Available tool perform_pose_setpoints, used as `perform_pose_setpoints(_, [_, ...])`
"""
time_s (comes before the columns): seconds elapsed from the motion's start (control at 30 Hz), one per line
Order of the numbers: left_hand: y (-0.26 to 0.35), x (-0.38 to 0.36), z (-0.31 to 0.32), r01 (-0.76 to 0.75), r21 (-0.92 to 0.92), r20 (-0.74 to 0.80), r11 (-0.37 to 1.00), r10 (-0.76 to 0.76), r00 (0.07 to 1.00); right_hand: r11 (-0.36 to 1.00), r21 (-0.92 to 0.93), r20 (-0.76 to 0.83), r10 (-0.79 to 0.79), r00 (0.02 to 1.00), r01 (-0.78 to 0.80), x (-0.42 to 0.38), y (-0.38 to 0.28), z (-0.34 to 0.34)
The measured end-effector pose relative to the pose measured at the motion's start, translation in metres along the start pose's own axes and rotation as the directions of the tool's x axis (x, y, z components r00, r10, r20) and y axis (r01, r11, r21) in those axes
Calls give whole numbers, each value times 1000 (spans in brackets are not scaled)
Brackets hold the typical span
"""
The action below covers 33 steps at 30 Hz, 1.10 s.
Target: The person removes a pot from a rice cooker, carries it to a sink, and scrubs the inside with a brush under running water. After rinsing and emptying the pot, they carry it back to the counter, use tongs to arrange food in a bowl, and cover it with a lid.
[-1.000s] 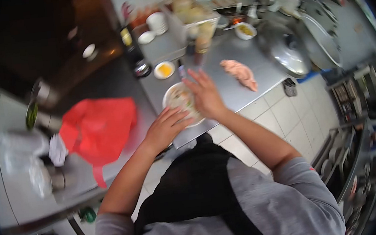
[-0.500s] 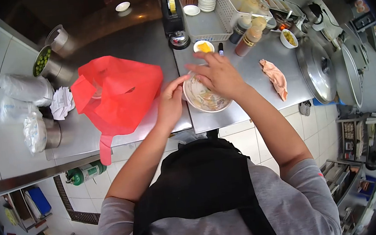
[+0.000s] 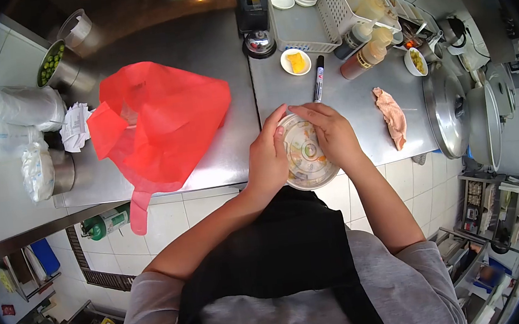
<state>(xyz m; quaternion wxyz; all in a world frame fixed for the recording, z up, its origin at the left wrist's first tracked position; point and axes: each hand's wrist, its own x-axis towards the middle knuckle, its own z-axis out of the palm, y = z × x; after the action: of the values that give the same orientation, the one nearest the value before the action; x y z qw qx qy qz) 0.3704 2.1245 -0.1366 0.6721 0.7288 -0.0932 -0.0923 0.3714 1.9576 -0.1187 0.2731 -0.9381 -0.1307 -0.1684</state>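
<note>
Head view | lidded round container [image 3: 307,154] at near counter [image 3: 354,98] edge, clasped from both sides | left hand [image 3: 267,161] cupped on left rim, right hand [image 3: 332,134] pressed on clear lid, apparently for seating it | black marker [image 3: 318,78], red bag [image 3: 157,125], pink cloth [image 3: 392,116] nearby
</note>
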Motion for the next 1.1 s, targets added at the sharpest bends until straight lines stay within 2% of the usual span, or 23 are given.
perform_pose_setpoints(0.07, [-6,0,2,4,-40,-22,999,-5,1000,971,104,234,187,954,-215,0,-3,-5])
perform_pose_setpoints(0.13, [-12,3,4,4,-83,-43,997,-8,999,972,94,245,189,951,-217,1,-2,-6])
perform_pose_setpoints(0.2, [-15,5,6,106,-216,-70,971,-124,990,973,86,258,187,948,-216,0,-1,-5])
perform_pose_setpoints(0.23, [-15,6,6,108,-215,-67,971,-125,990,977,54,235,187,954,-205,-2,0,-3])
perform_pose_setpoints(0.3, [-14,8,7,233,-402,-28,886,-266,964,981,22,211,186,960,-195,-2,1,-1])
perform_pose_setpoints(0.33, [-13,9,6,234,-398,-26,887,-266,964,980,-11,233,196,953,-199,-1,0,-3])
perform_pose_setpoints(0.4, [-11,10,7,322,-503,-16,802,-381,924,977,-48,242,213,947,-208,-1,-2,-3])
perform_pose_setpoints(0.43, [-12,10,6,319,-499,-3,806,-370,929,973,-74,275,230,934,-218,-1,-3,-4])
perform_pose_setpoints(0.5, [-21,9,3,304,-420,-43,855,-353,935,963,-130,314,267,911,-238,-6,-3,-2])
perform_pose_setpoints(0.53, [-29,10,2,306,-372,-46,876,-347,937,977,-117,259,202,945,-177,-17,2,5])
perform_pose_setpoints(0.57, [-37,11,0,303,-326,-19,895,-326,945,960,-109,351,282,893,-260,-16,-2,1])
perform_pose_setpoints(0.6, [-39,10,4,250,-457,45,854,-258,965,963,-120,240,264,934,-242,-25,0,3])
perform_pose_setpoints(0.63, [-54,14,3,185,-415,57,891,-178,982,957,-145,291,283,914,-250,-28,3,5])
perform_pose_setpoints(0.67, [-72,19,1,90,-289,38,953,-82,996,939,-122,341,343,875,-321,-25,-2,-9])
perform_pose_setpoints(0.7, [-53,23,11,75,-167,-96,983,-92,991,932,-105,333,361,871,-346,-27,-5,-24])
perform_pose_setpoints(0.73, [-30,26,14,123,-58,-28,991,-125,992,947,-134,234,315,920,-291,-35,-8,-34])
perform_pose_setpoints(0.8, [-22,25,23,-17,33,63,999,15,998,946,-267,-48,179,983,-185,-51,3,-7])
perform_pose_setpoints(0.83, [-32,29,28,-45,16,94,999,43,995,934,-296,-79,187,979,-202,-57,11,-14])
perform_pose_setpoints(0.9, [-57,44,19,-39,161,279,986,-8,960,984,-149,-43,95,995,-101,-57,17,-17])
perform_pose_setpoints(0.93, [-61,46,17,-52,162,295,985,3,956,981,-157,-59,102,993,-111,-56,16,-22])
perform_pose_setpoints(1.0, [-68,51,23,-79,83,331,993,47,942,978,-105,40,184,982,-179,-53,20,-32])
perform_pose_setpoints(1.03, [-59,49,22,-89,85,340,992,55,939,977,-107,27,188,982,-184,-52,24,-34])
perform_pose_setpoints(1.1, [-37,35,15,279,219,329,935,-339,881,989,-9,32,145,989,-144,-47,31,-33])
